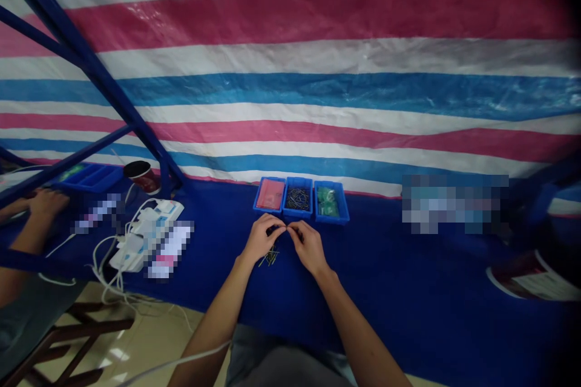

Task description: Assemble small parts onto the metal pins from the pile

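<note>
My left hand (263, 237) and my right hand (308, 245) meet over the blue tabletop, fingers pinched and tips together. Whatever sits between the fingertips is too small to make out. Below my left hand lies a loose pile of thin, brassy screw-like pieces (271, 257), partly covered by the fingers. Just beyond my hands stand three small blue bins in a row. The left bin (255, 208) has flat pink pieces in it, the middle bin (298, 214) many dark screw-like pieces, and the right bin (333, 219) green pieces in what looks like clear plastic.
To the left lie a white power strip (131, 252) with tangled cables and a dark red cup (144, 178). Farther left are another person's hands (49, 202) and a blue tray (97, 178). A blue metal frame slants across there. Another cup (535, 278) is at the right.
</note>
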`<state>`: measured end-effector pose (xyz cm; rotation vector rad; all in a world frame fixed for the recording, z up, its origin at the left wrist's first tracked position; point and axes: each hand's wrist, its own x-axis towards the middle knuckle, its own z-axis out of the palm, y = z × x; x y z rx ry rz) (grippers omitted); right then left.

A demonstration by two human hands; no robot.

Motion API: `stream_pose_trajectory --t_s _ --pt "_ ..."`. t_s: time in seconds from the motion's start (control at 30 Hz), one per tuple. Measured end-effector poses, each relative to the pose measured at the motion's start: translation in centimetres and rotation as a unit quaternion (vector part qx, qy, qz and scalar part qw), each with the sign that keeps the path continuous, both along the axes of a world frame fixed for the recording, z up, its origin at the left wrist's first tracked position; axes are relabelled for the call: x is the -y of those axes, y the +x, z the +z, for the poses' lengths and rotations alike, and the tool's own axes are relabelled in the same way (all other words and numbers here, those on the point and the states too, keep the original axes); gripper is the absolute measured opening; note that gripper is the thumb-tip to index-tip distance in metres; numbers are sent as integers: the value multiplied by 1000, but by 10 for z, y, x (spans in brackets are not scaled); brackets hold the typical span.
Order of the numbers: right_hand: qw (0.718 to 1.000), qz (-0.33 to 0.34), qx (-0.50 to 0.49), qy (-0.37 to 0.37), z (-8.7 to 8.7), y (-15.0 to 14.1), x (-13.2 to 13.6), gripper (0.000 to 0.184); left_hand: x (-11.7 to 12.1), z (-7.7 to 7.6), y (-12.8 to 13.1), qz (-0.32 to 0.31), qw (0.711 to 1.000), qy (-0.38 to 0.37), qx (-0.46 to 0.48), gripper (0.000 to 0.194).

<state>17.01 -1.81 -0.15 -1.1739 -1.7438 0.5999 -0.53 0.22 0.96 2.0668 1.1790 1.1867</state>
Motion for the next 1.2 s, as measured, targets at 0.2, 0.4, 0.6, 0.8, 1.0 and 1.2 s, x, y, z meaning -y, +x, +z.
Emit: stream_pose_trajectory --t_s 0.2,0.4,0.6,0.8,1.0,1.2 --pt "1000 1 13 -5 -1 0 0 26 1 0 0 -3 1000 -1 -12 16" --pt "1000 0 17 3 0 0 2 22 2 0 1 -3 1000 1 -10 18" --pt "1000 -2 7 8 -1 1 2 22 2 2 0 -18 1000 6 -7 18" --pt "1000 3 8 11 -2 0 2 21 2 1 0 -12 1000 4 -3 23" --pt "1000 9 15 10 0 0 3 22 2 0 0 -9 1000 2 -4 24" --pt "1000 11 19 5 -1 1 2 24 3 2 0 -6 1000 -9 -17 17"
